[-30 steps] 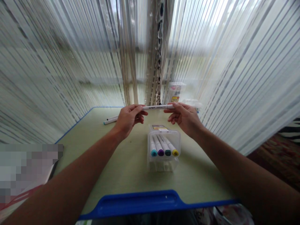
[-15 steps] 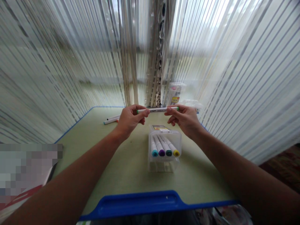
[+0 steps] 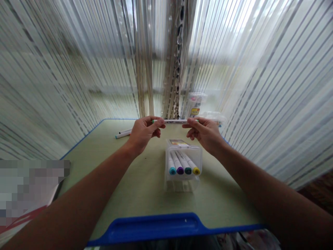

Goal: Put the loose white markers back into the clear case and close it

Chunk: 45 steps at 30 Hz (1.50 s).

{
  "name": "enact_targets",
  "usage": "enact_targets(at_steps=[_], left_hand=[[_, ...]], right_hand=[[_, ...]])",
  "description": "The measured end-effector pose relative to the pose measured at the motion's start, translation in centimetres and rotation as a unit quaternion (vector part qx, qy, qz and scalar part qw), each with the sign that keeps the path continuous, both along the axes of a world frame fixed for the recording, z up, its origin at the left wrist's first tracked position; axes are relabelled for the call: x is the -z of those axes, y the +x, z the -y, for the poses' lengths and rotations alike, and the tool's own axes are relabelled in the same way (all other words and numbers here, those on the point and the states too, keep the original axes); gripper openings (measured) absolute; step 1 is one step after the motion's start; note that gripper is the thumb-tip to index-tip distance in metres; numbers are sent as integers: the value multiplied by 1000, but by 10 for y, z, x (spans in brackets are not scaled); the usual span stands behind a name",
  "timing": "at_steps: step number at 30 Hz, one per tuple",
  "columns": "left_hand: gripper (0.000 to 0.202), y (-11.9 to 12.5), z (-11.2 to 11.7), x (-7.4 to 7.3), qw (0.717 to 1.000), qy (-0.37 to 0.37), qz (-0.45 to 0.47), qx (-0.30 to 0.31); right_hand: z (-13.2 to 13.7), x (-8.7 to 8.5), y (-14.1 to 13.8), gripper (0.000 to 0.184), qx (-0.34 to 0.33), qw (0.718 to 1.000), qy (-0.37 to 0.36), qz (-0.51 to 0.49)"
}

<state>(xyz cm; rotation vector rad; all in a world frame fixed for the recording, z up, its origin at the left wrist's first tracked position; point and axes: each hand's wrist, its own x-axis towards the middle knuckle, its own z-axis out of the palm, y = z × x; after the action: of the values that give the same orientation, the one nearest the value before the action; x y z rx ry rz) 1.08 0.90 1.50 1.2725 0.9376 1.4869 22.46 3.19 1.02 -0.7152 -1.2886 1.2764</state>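
Observation:
A white marker [image 3: 176, 122] with green ends is held level above the far part of the table. My left hand [image 3: 145, 132] pinches its left end between thumb and fingers. Its right end sits in the pinch of my right hand [image 3: 204, 132]. Below and nearer to me lies a clear plastic case [image 3: 168, 165] on the table, its open end facing me. Inside are several white markers with coloured caps: light blue, purple, dark green and yellow [image 3: 196, 170]. Beside my left hand lie a few loose markers [image 3: 122, 134], partly hidden by it.
The pale green table [image 3: 135, 198] has a blue rim with a blue tray [image 3: 156, 224] at the front. Another clear case [image 3: 196, 104] stands at the far edge, before a string curtain [image 3: 111, 62]. A pixelated flat object [image 3: 28, 191] lies at the left.
My right thumb has shifted slightly along the marker, covering more of its right end. The marker is now a little more level. Both hands keep their hold.

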Motion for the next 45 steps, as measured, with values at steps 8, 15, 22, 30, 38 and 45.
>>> enact_targets(at_steps=[8, 15, 22, 30, 38, 45], left_hand=[[18, 2, 3, -4, 999, -25, 38, 4], [19, 1, 2, -4, 998, -26, 62, 14], [18, 2, 3, -3, 997, -29, 67, 19], [16, 3, 4, -3, 998, -26, 58, 12], [21, 2, 3, -3, 999, -24, 47, 11], [22, 2, 4, -2, 999, -21, 41, 12]], right_hand=[[0, -3, 1, 35, 1, 1000, -13, -7], [1, -4, 1, 28, -7, 1000, -23, -19], [1, -3, 1, 24, -12, 999, -10, -28], [0, -2, 1, 26, -14, 1000, -6, -14], [1, -1, 1, 27, -8, 1000, -8, -7], [1, -1, 2, 26, -14, 1000, -7, -13]])
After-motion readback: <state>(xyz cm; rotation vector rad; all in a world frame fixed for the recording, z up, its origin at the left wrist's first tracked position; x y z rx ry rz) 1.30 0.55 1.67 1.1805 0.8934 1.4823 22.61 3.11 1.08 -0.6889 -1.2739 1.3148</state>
